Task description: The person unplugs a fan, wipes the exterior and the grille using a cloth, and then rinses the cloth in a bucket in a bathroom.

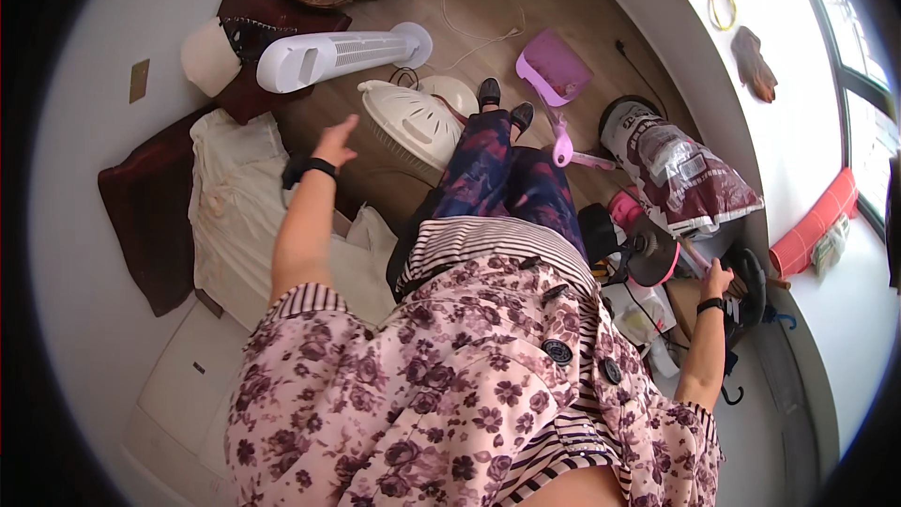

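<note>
My left hand [335, 143] is raised with its fingers spread and holds nothing; a black band sits on its wrist. It hovers beside a white round fan [410, 119] lying on the wooden floor and above cream cloth [228, 197]. My right hand [718, 279], also with a black wristband, reaches down at the right and grips a thin pink handle [693, 256] among clutter next to a black-and-pink round object [651, 256]. A floral blouse and patterned trousers fill the middle of the view.
A white tower fan [328, 56] lies on the floor at the top. A purple dustpan [554, 66] and a pink brush [563, 145] lie near my feet. A large brown-and-grey sack [678, 174] leans by the white ledge [751, 145]. A red roll [815, 223] rests on the ledge.
</note>
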`<action>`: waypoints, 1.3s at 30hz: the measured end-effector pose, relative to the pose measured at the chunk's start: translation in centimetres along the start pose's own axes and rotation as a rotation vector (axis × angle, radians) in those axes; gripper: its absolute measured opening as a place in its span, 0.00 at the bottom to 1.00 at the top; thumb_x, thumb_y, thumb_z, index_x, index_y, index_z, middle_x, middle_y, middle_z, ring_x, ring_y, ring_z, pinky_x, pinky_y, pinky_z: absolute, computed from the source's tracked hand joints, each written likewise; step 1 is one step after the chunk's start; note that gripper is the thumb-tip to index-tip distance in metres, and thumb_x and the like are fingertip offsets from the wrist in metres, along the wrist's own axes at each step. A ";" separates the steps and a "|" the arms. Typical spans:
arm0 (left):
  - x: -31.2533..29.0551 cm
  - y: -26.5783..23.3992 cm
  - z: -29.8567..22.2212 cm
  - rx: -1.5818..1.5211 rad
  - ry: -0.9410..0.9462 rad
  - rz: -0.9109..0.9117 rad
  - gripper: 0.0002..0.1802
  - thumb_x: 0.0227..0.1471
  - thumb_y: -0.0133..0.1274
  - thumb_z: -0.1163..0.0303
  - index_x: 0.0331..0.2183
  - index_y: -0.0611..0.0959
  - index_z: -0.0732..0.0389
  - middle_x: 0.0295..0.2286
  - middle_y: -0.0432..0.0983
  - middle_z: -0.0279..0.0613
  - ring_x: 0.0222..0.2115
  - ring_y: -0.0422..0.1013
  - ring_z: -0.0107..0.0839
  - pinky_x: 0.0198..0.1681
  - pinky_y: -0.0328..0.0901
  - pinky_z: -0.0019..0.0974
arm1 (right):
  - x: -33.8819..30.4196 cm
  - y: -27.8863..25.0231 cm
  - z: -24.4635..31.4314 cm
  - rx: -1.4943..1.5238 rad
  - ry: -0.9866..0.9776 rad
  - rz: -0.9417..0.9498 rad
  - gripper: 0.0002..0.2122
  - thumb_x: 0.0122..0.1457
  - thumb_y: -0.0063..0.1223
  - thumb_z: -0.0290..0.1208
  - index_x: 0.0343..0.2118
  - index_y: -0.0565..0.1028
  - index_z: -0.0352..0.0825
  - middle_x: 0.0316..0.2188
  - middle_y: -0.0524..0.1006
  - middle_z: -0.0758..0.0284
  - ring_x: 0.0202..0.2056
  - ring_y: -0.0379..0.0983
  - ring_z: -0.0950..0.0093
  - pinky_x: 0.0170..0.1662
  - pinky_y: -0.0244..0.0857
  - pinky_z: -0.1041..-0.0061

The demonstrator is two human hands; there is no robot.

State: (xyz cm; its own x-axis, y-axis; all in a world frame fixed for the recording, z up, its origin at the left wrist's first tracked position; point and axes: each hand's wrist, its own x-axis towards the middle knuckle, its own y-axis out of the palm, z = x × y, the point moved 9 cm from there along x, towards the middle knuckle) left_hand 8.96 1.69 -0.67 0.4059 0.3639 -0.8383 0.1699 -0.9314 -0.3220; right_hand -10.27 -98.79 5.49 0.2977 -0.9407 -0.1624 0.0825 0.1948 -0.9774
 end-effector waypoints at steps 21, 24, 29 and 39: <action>-1.9 1.7 9.3 -0.462 -0.201 -0.177 0.51 0.37 0.60 0.79 0.56 0.46 0.53 0.46 0.60 0.50 0.43 0.63 0.48 0.39 0.64 0.48 | -27.8 -12.7 28.8 0.569 -0.903 0.152 0.17 0.50 0.40 0.15 0.45 0.65 0.31 0.37 0.70 0.63 0.39 0.68 0.74 0.44 0.60 0.78; -1.9 2.3 8.9 -0.412 -0.204 -0.137 0.56 0.38 0.59 0.80 0.58 0.38 0.50 0.46 0.61 0.50 0.43 0.64 0.48 0.38 0.65 0.47 | -28.1 -10.8 31.3 0.686 -0.843 0.284 0.15 0.52 0.39 0.15 0.44 0.65 0.31 0.34 0.71 0.66 0.36 0.68 0.78 0.41 0.60 0.82; -1.7 2.4 9.5 -0.531 -0.079 -0.162 0.54 0.41 0.56 0.82 0.58 0.38 0.47 0.45 0.62 0.50 0.38 0.68 0.44 0.38 0.66 0.46 | -32.5 -11.1 35.7 0.790 -0.868 0.435 0.13 0.52 0.39 0.14 0.42 0.66 0.30 0.33 0.71 0.66 0.33 0.68 0.81 0.38 0.61 0.84; -2.5 -0.9 13.3 -0.342 -0.094 -0.378 0.46 0.40 0.50 0.84 0.58 0.51 0.46 0.45 0.65 0.45 0.34 0.69 0.36 0.27 0.68 0.37 | -33.8 -11.5 37.5 0.856 -0.822 0.531 0.11 0.53 0.39 0.16 0.40 0.66 0.29 0.34 0.71 0.66 0.31 0.69 0.81 0.34 0.63 0.85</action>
State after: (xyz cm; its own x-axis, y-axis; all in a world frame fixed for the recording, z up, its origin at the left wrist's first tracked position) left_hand -4.13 1.46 -4.12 0.1799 0.6570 -0.7321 0.5793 -0.6723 -0.4610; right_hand 14.37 -58.79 27.31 0.9481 -0.3096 -0.0723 0.2619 0.8896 -0.3741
